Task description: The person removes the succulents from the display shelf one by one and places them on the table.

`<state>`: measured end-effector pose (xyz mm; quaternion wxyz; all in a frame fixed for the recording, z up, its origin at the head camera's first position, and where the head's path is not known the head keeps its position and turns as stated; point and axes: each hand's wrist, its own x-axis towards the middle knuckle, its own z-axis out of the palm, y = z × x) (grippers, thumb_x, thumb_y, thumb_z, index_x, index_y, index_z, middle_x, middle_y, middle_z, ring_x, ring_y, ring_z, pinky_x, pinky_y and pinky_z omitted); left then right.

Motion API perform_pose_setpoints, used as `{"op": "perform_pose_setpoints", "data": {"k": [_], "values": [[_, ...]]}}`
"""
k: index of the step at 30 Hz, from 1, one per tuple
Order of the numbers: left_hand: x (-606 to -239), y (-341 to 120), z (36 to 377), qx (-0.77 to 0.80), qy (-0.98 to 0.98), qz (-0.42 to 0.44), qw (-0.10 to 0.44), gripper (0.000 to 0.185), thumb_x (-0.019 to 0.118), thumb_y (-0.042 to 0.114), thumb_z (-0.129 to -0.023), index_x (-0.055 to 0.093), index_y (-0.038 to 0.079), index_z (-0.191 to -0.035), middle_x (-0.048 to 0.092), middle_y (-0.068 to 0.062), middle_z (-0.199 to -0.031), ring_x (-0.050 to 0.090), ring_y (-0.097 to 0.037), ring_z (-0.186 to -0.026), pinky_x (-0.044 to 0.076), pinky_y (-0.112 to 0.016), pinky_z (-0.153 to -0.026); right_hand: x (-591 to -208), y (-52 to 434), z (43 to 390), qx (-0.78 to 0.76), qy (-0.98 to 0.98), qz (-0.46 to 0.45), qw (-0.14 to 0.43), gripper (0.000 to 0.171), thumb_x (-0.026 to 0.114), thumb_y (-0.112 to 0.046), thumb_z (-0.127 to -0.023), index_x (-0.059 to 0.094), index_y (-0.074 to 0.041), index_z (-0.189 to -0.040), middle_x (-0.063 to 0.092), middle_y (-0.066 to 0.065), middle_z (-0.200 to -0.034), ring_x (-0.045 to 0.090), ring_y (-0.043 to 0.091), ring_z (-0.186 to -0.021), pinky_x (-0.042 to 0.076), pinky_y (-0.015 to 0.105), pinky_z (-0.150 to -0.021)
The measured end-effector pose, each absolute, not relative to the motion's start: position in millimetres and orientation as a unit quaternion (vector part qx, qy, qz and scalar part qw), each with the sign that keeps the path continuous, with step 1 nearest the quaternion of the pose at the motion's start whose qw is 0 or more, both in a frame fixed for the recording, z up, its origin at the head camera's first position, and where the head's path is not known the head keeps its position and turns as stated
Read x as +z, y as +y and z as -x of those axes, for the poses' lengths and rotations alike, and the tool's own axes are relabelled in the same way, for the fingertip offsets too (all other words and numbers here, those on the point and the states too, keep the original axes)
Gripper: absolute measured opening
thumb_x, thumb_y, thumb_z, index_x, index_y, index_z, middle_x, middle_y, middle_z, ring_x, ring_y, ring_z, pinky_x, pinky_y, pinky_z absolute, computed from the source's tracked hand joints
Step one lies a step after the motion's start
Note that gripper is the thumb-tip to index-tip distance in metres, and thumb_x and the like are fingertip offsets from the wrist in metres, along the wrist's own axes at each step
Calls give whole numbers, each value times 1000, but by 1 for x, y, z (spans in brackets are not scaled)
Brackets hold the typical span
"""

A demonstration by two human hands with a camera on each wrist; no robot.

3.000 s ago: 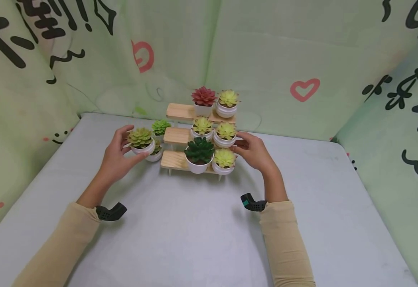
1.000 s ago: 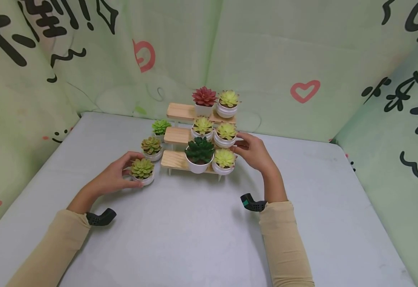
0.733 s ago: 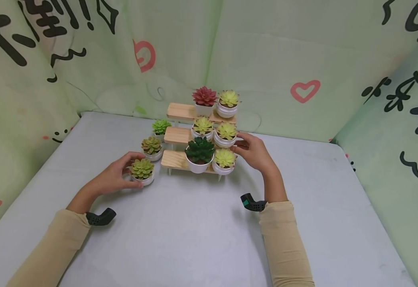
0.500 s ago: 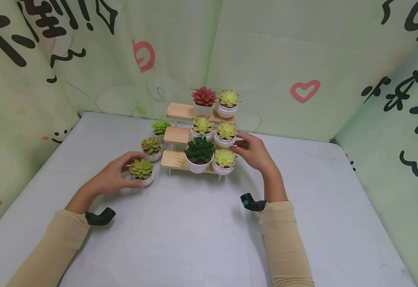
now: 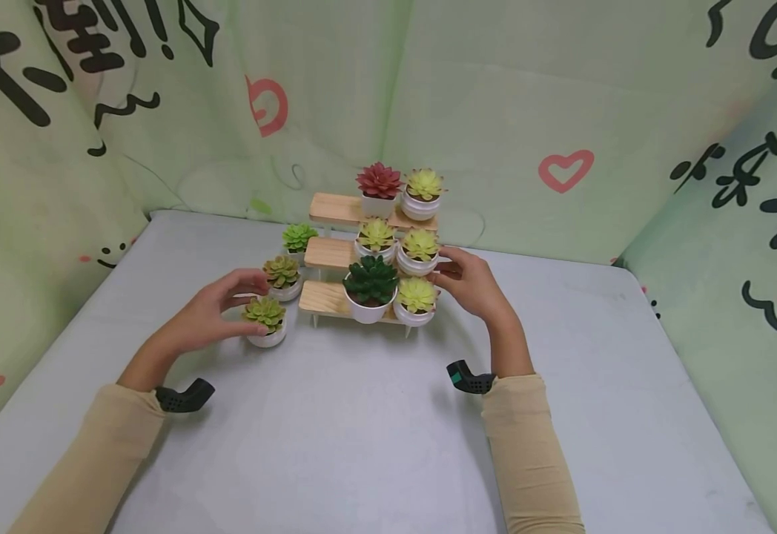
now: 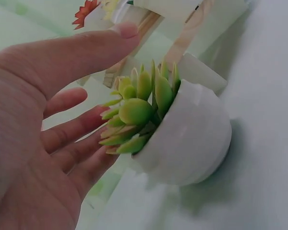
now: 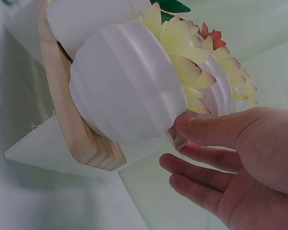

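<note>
My left hand (image 5: 211,315) beside potted succulent (image 5: 265,321) on table (image 5: 362,430).
Its fingers spread, gripping nothing; my right hand (image 5: 471,285) touches the shelf (image 5: 325,297), fingers loosely curved.

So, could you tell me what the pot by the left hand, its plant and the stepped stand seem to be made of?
Pot: smooth matte white, probably ceramic or plastic; the look leaves it open.
Plant: likely plastic, with thick, uniform, slightly glossy leaves.
Stepped stand: pale unfinished wood, with visible grain and rough fibres at the edge.
</note>
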<state>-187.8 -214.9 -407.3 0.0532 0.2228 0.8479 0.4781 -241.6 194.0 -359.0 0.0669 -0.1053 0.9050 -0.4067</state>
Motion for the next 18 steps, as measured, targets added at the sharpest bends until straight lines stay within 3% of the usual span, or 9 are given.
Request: {"op": "perform_pose_setpoints", "data": {"k": [18], "values": [[-388, -189, 204, 502, 824, -260, 34, 72, 80, 12, -79, 42, 3, -139, 51, -16, -137, 50, -30, -127, 45, -42, -109, -360, 195, 242, -410, 904, 106, 67, 51, 63, -15, -94, 47, -13, -143, 50, 11, -144, 55, 32, -126, 50, 46, -104]]}}
